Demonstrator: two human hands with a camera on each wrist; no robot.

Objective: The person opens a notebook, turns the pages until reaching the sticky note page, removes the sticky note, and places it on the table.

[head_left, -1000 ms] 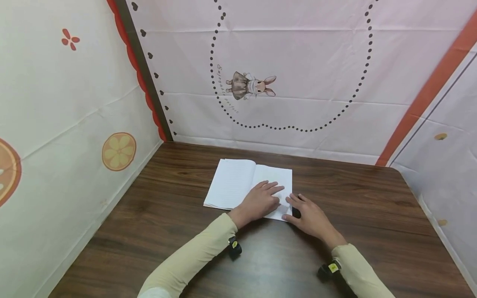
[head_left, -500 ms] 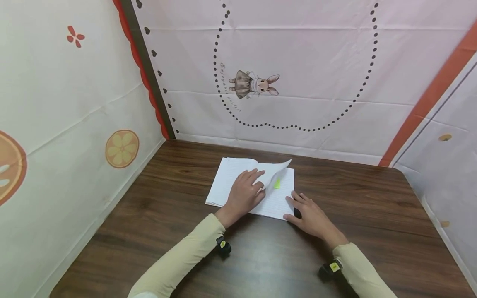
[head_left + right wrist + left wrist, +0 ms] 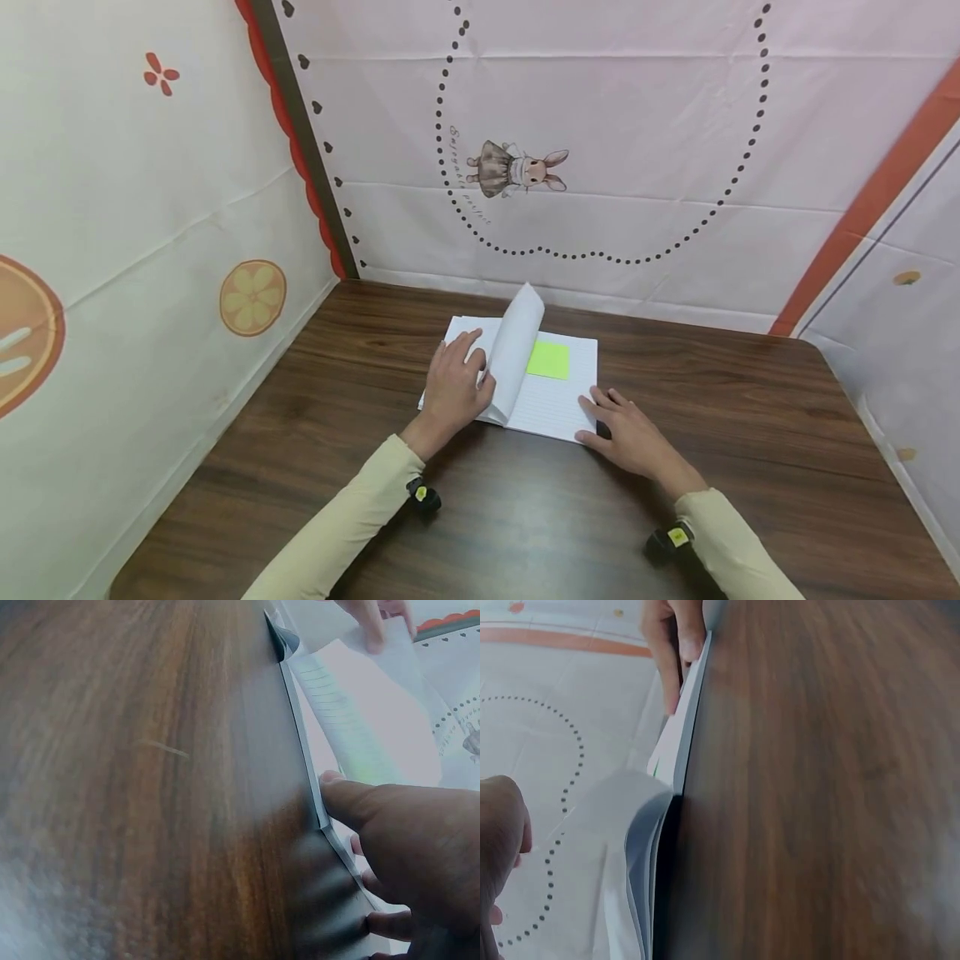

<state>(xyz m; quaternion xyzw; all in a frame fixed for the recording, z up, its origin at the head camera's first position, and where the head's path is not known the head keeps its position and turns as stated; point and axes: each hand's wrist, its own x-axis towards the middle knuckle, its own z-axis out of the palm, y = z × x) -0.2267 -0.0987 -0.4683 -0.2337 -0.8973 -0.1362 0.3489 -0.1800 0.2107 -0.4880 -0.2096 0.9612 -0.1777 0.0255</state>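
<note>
An open notebook (image 3: 557, 410) with lined pages lies on the table, a bright green sticky note (image 3: 548, 360) on its right-hand page. One loose page (image 3: 516, 354) stands up and curls over toward the left. My left hand (image 3: 454, 385) pinches this page near its lower part, thumb and finger bent; in the right wrist view the page (image 3: 390, 697) hangs from those fingers. At the notebook's right edge rests my right hand (image 3: 630, 437), fingers spread and fairly straight, with the thumb (image 3: 341, 791) on the lower right corner.
The brown wood-grain table (image 3: 525, 533) extends around the notebook on all sides. Printed cloth walls (image 3: 645, 125) enclose it at the back, left and right. A small black camera is strapped to each wrist.
My left hand has moved left, lifting the page and carrying it over from the right side. The green sticky note has come into view beneath. My right hand has stayed at the right edge.
</note>
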